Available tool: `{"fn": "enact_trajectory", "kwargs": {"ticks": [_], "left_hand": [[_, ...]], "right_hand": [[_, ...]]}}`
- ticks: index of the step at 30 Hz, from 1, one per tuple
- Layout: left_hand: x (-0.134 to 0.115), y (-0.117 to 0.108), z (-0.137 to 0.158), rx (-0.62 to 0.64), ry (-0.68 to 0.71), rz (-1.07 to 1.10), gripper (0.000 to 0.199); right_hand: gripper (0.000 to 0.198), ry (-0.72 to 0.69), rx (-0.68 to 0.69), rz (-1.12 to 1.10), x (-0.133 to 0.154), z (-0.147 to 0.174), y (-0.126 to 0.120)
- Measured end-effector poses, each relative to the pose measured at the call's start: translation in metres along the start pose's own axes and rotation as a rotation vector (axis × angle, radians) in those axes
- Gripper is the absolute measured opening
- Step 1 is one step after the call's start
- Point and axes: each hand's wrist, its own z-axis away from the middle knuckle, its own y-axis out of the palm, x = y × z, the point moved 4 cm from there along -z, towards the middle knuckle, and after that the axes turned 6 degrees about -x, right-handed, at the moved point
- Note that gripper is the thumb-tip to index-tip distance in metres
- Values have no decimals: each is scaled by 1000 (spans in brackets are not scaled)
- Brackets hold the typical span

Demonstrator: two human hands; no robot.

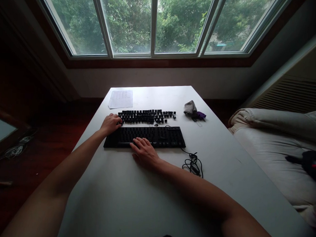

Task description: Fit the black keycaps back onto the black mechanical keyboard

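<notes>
A black keyboard lies on the white table, its keys apparently bare of caps. Behind it, loose black keycaps stand in rows laid out like a keyboard. My left hand is at the left end of these rows, its fingers closed together on a keycap there; the fingertips are partly hidden. My right hand rests on the keyboard's front edge near the middle. Its fingers are stretched out and hold nothing. A small ring-shaped item sits between the keycaps and the keyboard.
A printed paper sheet lies at the table's back left. A grey cloth and a purple item are at the back right. The keyboard's coiled cable is to its right. A cushioned sofa stands beyond the table's right edge.
</notes>
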Motion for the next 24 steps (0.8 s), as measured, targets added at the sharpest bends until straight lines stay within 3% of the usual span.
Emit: {"fn": "enact_trajectory", "kwargs": {"ticks": [7,15,21,24], "left_hand": [[3,-1,-15,133,109,-94,16],[-4,-2,-15,146,147,-129,15],[-12,-23,-1,67,150,-105,20],[-13,-38,15,97,178,-22,20]], "right_hand": [[50,19,8,-37,-3,4,-2],[51,23,16,-53,-7,6,2],[51,9,22,-52,-6,7,-2],[50,5,26,-51,-5,8,-5]]}}
